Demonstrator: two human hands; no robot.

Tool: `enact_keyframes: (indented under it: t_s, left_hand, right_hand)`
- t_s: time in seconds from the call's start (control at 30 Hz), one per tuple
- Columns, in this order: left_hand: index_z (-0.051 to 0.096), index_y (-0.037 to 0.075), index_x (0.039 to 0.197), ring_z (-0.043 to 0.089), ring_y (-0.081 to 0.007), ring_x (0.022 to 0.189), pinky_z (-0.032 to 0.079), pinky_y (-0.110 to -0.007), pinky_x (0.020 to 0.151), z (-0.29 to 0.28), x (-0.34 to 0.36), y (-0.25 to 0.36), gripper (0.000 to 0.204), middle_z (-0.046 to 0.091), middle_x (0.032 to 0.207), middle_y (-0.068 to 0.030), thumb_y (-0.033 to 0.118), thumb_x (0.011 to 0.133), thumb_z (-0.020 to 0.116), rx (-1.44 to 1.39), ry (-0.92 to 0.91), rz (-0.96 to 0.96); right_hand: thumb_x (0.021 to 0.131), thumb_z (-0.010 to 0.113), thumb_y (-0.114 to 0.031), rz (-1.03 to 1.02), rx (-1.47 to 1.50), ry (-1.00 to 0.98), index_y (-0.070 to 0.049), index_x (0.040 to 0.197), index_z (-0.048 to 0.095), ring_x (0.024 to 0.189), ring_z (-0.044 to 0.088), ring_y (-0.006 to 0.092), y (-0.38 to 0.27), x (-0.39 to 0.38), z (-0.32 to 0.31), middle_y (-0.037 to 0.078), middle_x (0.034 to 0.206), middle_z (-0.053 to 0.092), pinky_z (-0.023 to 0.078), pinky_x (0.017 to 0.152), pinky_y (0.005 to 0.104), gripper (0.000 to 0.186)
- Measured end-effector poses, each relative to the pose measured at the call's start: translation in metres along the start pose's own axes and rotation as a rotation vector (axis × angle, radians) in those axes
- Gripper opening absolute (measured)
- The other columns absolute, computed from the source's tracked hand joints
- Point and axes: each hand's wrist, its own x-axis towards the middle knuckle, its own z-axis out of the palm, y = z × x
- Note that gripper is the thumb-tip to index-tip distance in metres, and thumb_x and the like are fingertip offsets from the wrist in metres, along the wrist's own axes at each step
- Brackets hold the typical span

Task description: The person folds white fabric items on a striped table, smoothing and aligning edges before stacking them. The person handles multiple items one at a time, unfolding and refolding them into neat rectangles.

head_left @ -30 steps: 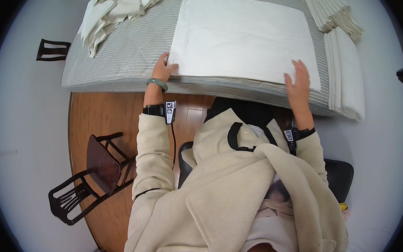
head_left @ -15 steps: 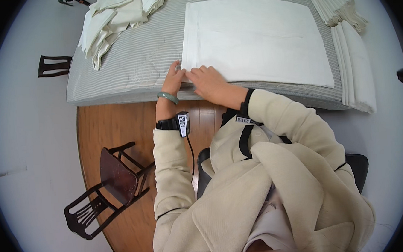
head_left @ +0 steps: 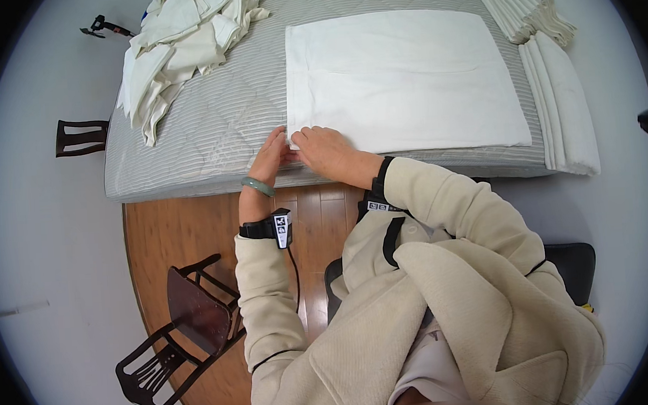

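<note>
A: Position of the cloth?

B: White cloth (head_left: 406, 82) lies flat on the striped mattress (head_left: 208, 131), near edge close to the mattress's front. Rumpled pile (head_left: 188, 44) off to the left; folded stack (head_left: 559, 106) just beyond the cloth's right edge.

A: Fingers?

B: Both hands at the near-left corner. Right hand (head_left: 326, 152): fingers bent, held together, tips over the corner. Left hand (head_left: 266, 161): fingers fairly straight and close together, just outside the left edge. Whether either pinches fabric, cannot tell; the right hand covers the spot.

A: Risks?

B: Slippage, I'd judge. Nothing weighs down the far side, so a hard tug at this corner could skew the whole piece. Working so near the front, the edge might droop over the side. Uneven finger pressure could crease the corner (faint wrinkles show mid-cloth as it is).

A: Anything on the wrists?

B: Green bangle (head_left: 258, 186) on the left; could snag the edge if that arm sweeps across.
</note>
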Motion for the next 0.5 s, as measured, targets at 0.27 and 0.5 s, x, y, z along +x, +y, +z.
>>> enact_keyframes:
  t_s: [0.27,0.5]
  left_hand:
    - [0.049,0.008,0.138,0.066,-0.0183,0.075,0.055,-0.032,0.067,-0.021,0.050,0.037,0.054,0.067,0.091,-0.0099,0.046,0.100,0.049,0.286,0.052,-0.124]
    - [0.060,0.001,0.120,0.066,-0.0225,0.078,0.054,-0.035,0.068,-0.027,0.161,0.083,0.062,0.068,0.094,-0.0127,0.056,0.095,0.051,0.482,0.083,-0.117]
  right_hand:
    - [0.093,0.052,-0.016,0.216,0.284,0.028,0.000,0.096,0.053,0.077,0.063,0.0410,0.009,0.002,-0.024,0.021,0.088,0.064,0.051,0.069,0.0491,0.016]
    - [0.093,0.051,-0.018,0.326,0.521,0.060,-0.001,0.102,0.053,0.073,0.063,0.0411,0.014,-0.001,-0.047,0.021,0.080,0.065,0.050,0.067,0.0500,0.019]
